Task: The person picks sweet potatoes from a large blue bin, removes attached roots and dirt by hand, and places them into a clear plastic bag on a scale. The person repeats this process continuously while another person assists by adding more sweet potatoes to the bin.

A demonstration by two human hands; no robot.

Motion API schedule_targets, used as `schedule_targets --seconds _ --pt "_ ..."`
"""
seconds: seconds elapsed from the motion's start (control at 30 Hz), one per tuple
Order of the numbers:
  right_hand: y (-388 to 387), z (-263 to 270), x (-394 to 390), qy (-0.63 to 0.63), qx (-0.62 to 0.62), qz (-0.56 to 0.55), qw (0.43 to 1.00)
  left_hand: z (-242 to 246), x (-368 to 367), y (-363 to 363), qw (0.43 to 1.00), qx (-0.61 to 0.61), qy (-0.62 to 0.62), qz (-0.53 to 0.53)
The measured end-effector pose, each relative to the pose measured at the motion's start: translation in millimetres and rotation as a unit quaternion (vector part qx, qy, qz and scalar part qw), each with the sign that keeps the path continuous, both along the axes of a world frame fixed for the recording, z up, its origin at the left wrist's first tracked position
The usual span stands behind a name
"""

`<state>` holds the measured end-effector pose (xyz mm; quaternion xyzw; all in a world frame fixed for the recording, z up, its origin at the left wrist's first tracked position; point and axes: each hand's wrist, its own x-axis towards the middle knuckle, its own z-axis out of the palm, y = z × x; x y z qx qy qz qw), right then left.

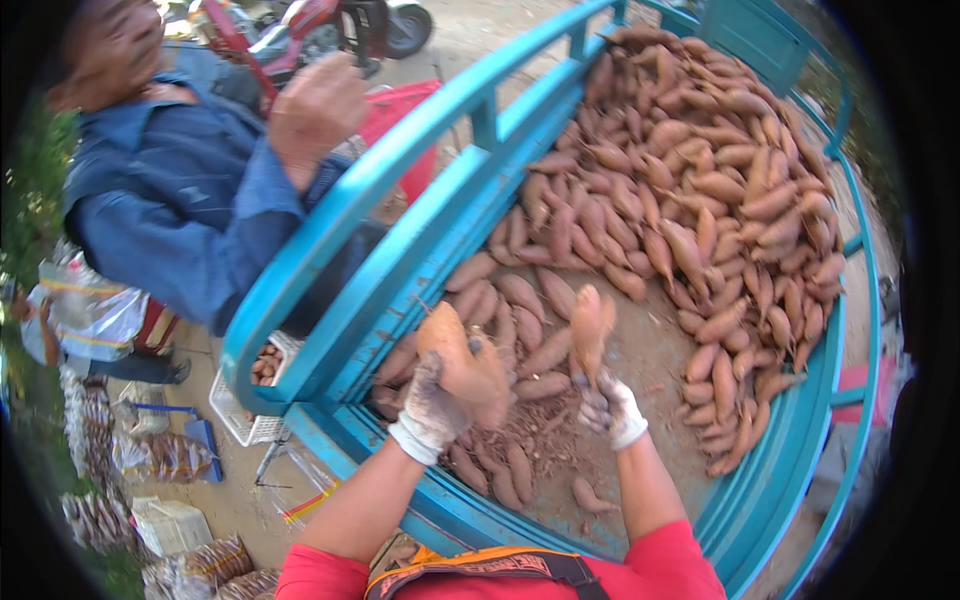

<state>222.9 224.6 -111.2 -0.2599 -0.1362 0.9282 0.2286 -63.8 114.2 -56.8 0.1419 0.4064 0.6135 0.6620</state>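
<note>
My left hand [433, 397], in a soiled white work glove, grips a large sweet potato [444, 339]; a second, blurred sweet potato [484, 386] is against it, perhaps in the same grip. Sweet potatoes in a smaller group [517, 322] lie behind and below that hand. In the matching glove, my right hand [611, 409] pinches the lower tip of a sweet potato [589, 326] that points upward. Motion blurs its outline. Beneath both hands is the dusty bed [637, 375] of a blue metal cargo cart, with a small sweet potato [591, 496] lying near me.
A big heap of sweet potatoes [720, 172] fills the cart's far right. Blue side rails [390, 172] edge the bed. Beyond the left rail stands a person in a blue shirt [165, 202], one hand raised. A white crate [259, 420] and filled bags [161, 456] are left; a motorbike [322, 37] is behind.
</note>
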Motion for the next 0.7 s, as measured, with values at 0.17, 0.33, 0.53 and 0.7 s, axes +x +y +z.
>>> schedule_targets --seconds 0.17,0.33,0.53,0.7 --pt "-37.4 52.7 -40.2 0.033 0.038 0.066 0.997 96.2 -24.4 -51.1 0.978 0.198 -0.040 0.056" --pt "-78.0 111.3 -84.2 0.048 0.070 0.117 0.990 114.7 -67.6 -163.7 0.948 0.248 -0.041 0.197" --pt "-143.8 143.0 -127.6 0.043 0.052 0.207 0.976 14.9 -107.3 -384.5 0.914 -0.024 0.019 0.405" --pt "-212.0 160.5 -156.5 -0.020 0.060 0.260 0.964 -122.5 -135.7 -482.4 0.859 -0.172 -0.182 0.447"
